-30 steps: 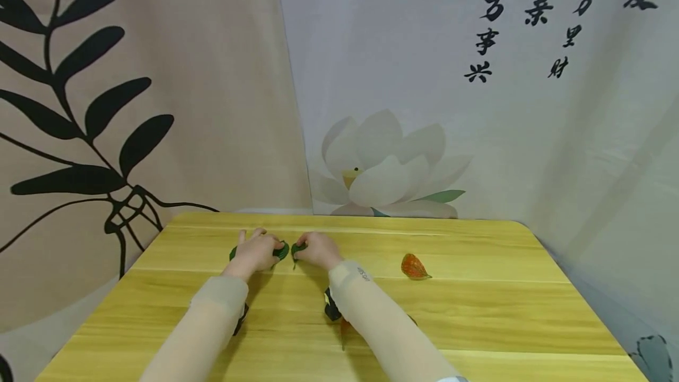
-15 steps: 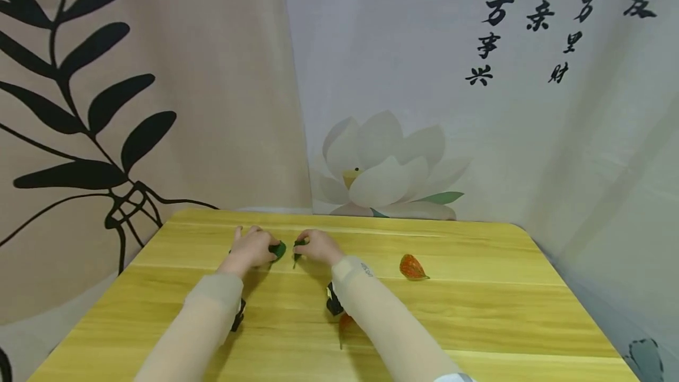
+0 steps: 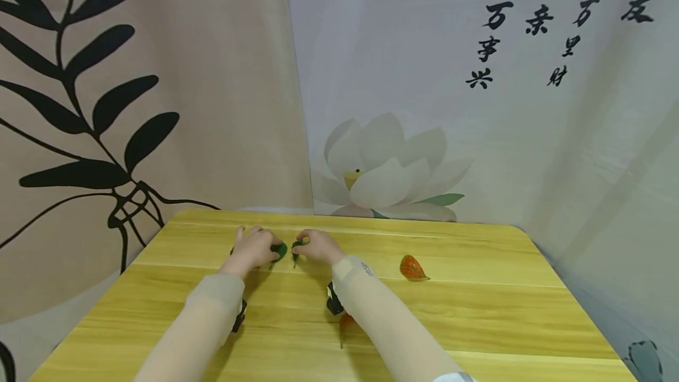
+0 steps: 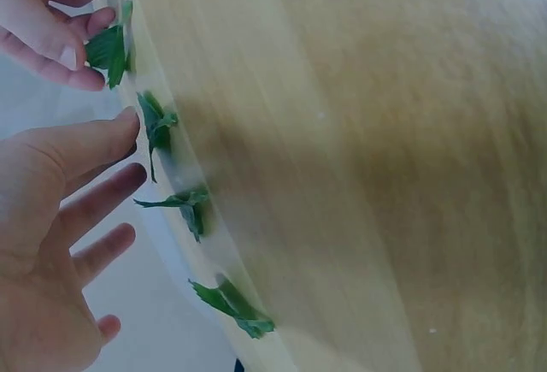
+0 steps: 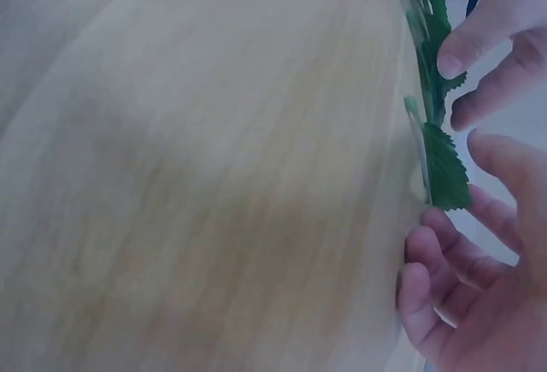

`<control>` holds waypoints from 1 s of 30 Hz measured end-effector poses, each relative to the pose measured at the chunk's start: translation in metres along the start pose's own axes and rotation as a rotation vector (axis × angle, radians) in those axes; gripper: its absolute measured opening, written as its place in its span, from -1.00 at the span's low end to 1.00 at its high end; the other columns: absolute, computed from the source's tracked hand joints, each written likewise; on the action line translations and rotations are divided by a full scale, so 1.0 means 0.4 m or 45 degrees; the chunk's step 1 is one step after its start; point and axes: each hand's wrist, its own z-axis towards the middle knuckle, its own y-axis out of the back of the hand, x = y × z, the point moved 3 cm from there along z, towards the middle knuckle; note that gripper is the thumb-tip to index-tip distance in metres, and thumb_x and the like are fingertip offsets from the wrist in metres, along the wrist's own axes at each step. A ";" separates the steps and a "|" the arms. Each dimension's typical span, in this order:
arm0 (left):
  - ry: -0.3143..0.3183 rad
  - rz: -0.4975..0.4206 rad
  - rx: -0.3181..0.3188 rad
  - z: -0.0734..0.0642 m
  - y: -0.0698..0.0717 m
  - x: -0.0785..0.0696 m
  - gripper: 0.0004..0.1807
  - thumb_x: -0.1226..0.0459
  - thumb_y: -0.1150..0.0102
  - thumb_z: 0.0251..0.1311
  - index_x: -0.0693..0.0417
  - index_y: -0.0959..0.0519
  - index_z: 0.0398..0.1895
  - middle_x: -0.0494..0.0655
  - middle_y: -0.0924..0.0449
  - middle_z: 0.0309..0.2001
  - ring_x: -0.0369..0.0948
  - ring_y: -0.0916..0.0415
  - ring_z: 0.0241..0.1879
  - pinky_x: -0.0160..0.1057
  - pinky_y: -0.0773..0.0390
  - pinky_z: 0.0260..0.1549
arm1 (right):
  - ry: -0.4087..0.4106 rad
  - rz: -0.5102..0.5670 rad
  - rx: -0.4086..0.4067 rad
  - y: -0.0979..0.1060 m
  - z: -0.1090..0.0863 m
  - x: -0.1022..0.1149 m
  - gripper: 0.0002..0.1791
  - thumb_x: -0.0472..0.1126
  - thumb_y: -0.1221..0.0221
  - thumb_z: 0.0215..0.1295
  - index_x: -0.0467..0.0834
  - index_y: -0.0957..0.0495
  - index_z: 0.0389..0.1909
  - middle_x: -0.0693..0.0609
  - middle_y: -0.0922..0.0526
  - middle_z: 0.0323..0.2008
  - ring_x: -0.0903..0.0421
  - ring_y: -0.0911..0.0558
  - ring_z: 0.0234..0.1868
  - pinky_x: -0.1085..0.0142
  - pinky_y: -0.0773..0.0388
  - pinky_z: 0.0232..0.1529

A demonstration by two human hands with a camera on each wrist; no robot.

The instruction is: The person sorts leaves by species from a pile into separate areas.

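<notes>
In the head view my left hand (image 3: 254,248) is at a green leaf (image 3: 279,250) near the table's far side, pinching it between thumb and index finger. Just to its right, my right hand (image 3: 321,247) pinches another green leaf (image 3: 296,249) the same way, a narrow gap separating the two. Toothed edges show on the right-hand leaf (image 5: 445,167) in the right wrist view. Two more leaves with short stems, a middle leaf (image 4: 190,207) and an end leaf (image 4: 232,306), lie in line beyond my left hand's spread lower fingers. In the head view that hand mostly hides them.
An orange papery physalis husk (image 3: 412,267) lies on the wooden table (image 3: 477,311), right of my hands. A second husk (image 3: 346,323) is partly hidden under my right sleeve. Printed cloth (image 3: 239,105) hangs behind the table's far edge.
Both hands stay at their leaves with only small finger shifts. Less of the leaves shows around my left hand than a second ago. The head view has tilted slightly.
</notes>
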 end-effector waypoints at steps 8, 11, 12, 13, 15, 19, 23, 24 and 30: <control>0.006 -0.047 -0.046 0.000 0.014 -0.005 -0.64 0.16 -0.29 0.23 -0.02 -0.65 0.08 0.02 -0.56 0.13 0.14 -0.22 0.27 0.40 0.33 0.21 | 0.026 0.034 0.013 0.006 -0.002 0.004 -0.49 -0.04 -0.18 0.36 -0.17 -0.45 0.26 -0.09 -0.52 0.19 -0.03 -0.54 0.12 0.08 -0.51 0.06; 0.014 -0.056 -0.050 -0.001 0.020 -0.005 -0.64 0.12 -0.26 0.25 -0.05 -0.64 0.10 0.04 -0.54 0.16 0.16 -0.23 0.27 0.39 0.32 0.22 | 0.054 0.059 0.022 0.017 -0.004 0.006 -0.47 -0.05 -0.17 0.37 -0.20 -0.42 0.28 -0.13 -0.56 0.13 -0.02 -0.58 0.03 0.11 -0.55 -0.02; 0.015 -0.057 -0.049 -0.001 0.022 -0.004 -0.64 0.11 -0.25 0.26 -0.06 -0.64 0.11 0.04 -0.53 0.17 0.16 -0.23 0.27 0.40 0.31 0.22 | 0.062 0.057 0.022 0.023 -0.004 0.005 -0.47 -0.04 -0.17 0.37 -0.19 -0.42 0.28 -0.12 -0.58 0.09 -0.01 -0.60 -0.01 0.13 -0.57 -0.07; 0.008 -0.059 -0.052 -0.002 0.025 -0.004 -0.63 0.10 -0.24 0.26 -0.06 -0.64 0.11 0.06 -0.53 0.18 0.17 -0.24 0.26 0.41 0.29 0.21 | 0.072 0.056 0.019 0.031 -0.006 0.006 -0.47 -0.04 -0.17 0.37 -0.18 -0.42 0.28 -0.11 -0.59 0.05 0.01 -0.60 -0.04 0.15 -0.57 -0.10; 0.002 -0.068 -0.056 -0.004 0.032 -0.003 -0.63 0.08 -0.22 0.28 -0.08 -0.63 0.11 0.06 -0.51 0.19 0.17 -0.26 0.25 0.42 0.27 0.20 | 0.107 0.061 0.019 0.053 -0.011 0.009 -0.48 -0.05 -0.18 0.36 -0.16 -0.42 0.28 -0.10 -0.63 -0.07 0.03 -0.62 -0.13 0.19 -0.58 -0.20; -0.045 -0.106 -0.090 -0.011 0.046 -0.007 -0.65 0.08 -0.20 0.30 -0.07 -0.64 0.11 0.06 -0.52 0.18 0.17 -0.31 0.21 0.44 0.23 0.17 | 0.186 0.069 0.032 0.114 -0.033 0.011 -0.48 -0.09 -0.18 0.36 -0.15 -0.41 0.29 -0.08 -0.63 -0.24 0.01 -0.63 -0.26 0.25 -0.58 -0.31; -0.109 -0.142 -0.130 -0.020 0.065 -0.024 -0.66 0.07 -0.18 0.31 -0.11 -0.64 0.10 0.01 -0.55 0.15 0.14 -0.32 0.22 0.41 0.21 0.18 | 0.255 0.080 0.042 0.190 -0.076 0.015 -0.52 -0.09 -0.19 0.36 -0.14 -0.45 0.26 -0.05 -0.60 -0.26 0.06 -0.63 -0.35 0.23 -0.61 -0.31; -0.129 -0.150 -0.141 -0.022 0.068 -0.030 -0.67 0.07 -0.17 0.31 -0.13 -0.64 0.09 -0.01 -0.56 0.14 0.13 -0.33 0.21 0.41 0.21 0.18 | 0.268 0.072 0.041 0.207 -0.091 0.015 -0.53 -0.09 -0.19 0.36 -0.13 -0.46 0.25 -0.05 -0.59 -0.25 0.10 -0.62 -0.37 0.23 -0.61 -0.30; -0.245 -0.238 -0.154 -0.045 0.081 -0.099 -0.72 0.07 -0.19 0.30 -0.17 -0.67 0.03 -0.12 -0.62 0.07 0.10 -0.33 0.21 0.38 0.20 0.19 | 0.358 0.091 0.074 0.285 -0.219 -0.005 -0.57 -0.10 -0.18 0.37 -0.15 -0.50 0.20 -0.05 -0.59 -0.17 0.14 -0.59 -0.36 0.16 -0.61 -0.25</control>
